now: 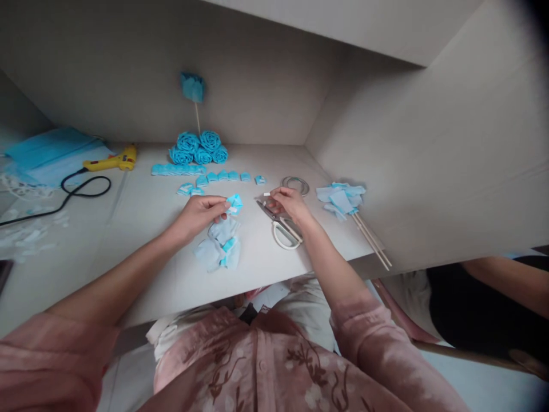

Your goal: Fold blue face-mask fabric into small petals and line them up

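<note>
My left hand (201, 214) pinches a small folded blue fabric piece (234, 203) with a white patch on its lower part. To its right, my right hand (288, 201) has a small white strip (266, 194) between thumb and finger. Scissors (286, 236) with white handles lie on the table under the right hand, their blades partly covered by it. Loose pale blue and white fabric scraps (218, 243) are just below my left hand. Beyond both hands runs a row of folded blue pieces (223, 176).
Several rolled blue rosettes (198, 147) are stacked at the back, with a blue flower (192, 87) on a stick. Left are a yellow glue gun (112, 161) and blue sheets (47, 150). A wire coil (295, 184) and sticks with fabric petals (343, 198) lie right, near the side panel (429, 160).
</note>
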Demonstrator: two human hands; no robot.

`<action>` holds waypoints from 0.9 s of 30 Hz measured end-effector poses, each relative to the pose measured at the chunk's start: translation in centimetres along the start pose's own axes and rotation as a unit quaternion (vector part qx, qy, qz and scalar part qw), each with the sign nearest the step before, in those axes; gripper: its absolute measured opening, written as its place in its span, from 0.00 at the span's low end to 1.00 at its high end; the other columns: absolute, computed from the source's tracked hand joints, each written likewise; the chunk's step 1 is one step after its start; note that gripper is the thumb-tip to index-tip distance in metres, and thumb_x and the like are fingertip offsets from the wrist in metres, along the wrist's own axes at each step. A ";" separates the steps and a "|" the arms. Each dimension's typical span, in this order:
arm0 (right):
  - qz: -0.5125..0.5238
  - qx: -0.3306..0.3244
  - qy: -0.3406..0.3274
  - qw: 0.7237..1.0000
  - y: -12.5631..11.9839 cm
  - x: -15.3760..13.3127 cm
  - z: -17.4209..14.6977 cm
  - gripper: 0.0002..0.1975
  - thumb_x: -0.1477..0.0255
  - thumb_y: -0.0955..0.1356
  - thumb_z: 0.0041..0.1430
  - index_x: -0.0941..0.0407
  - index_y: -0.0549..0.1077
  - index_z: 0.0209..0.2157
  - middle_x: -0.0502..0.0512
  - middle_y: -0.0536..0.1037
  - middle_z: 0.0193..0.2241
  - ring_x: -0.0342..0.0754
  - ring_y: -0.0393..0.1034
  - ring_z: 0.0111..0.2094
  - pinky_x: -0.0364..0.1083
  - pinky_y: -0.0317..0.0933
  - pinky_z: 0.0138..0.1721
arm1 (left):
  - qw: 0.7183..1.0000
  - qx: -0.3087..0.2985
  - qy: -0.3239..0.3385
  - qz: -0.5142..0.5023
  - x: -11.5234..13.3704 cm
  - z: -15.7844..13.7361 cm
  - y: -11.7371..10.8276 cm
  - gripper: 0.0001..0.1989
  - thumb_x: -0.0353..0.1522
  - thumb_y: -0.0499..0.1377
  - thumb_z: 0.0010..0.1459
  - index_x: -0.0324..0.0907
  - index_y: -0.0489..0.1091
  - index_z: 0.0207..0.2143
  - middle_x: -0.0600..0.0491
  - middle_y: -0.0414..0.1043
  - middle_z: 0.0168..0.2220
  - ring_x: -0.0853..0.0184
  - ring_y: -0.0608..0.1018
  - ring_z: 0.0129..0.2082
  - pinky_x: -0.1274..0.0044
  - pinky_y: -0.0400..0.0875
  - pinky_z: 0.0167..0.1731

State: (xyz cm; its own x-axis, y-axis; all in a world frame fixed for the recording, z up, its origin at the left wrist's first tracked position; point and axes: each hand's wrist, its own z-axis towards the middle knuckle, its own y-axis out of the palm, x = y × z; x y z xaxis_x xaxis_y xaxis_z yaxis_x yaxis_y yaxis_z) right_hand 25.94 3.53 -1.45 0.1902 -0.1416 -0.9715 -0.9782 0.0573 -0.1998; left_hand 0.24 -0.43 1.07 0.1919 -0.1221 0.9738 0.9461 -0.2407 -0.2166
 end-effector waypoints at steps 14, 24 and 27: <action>-0.266 0.081 -0.657 0.700 3.5 -3.5 -6.2 0.05 0.73 0.66 0.63 0.53 0.76 0.36 0.51 0.76 0.28 0.44 0.68 0.31 0.45 0.63 0.33 | 0.991 -0.088 -0.067 -0.073 0.7 -0.3 -0.1 0.13 0.40 0.62 0.50 0.37 0.73 0.25 0.54 0.69 0.20 0.75 0.67 0.18 0.81 0.60 0.20; -0.337 0.023 -0.747 0.572 2.5 -3.3 -4.8 0.07 0.75 0.69 0.61 0.52 0.76 0.40 0.51 0.78 0.29 0.44 0.71 0.33 0.43 0.65 0.31 | 0.977 -0.172 -0.088 -0.092 1.2 -0.5 -0.2 0.11 0.34 0.61 0.52 0.35 0.72 0.22 0.54 0.68 0.17 0.77 0.64 0.15 0.83 0.58 0.17; -0.347 0.007 -0.756 0.555 2.3 -3.5 -4.6 0.07 0.76 0.69 0.61 0.53 0.76 0.40 0.51 0.78 0.29 0.44 0.71 0.34 0.43 0.66 0.31 | 0.973 -0.180 -0.095 -0.108 1.0 -0.5 -0.3 0.10 0.33 0.61 0.52 0.35 0.73 0.23 0.53 0.69 0.17 0.77 0.65 0.14 0.83 0.58 0.17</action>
State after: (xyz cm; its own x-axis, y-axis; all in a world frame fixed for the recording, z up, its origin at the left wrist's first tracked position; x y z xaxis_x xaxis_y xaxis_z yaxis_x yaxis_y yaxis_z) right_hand 22.67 -0.40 2.08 0.3843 0.8563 0.3450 -0.6258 0.5164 -0.5846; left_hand 0.03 -0.93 2.03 0.0764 0.1401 0.9872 0.8232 -0.5676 0.0168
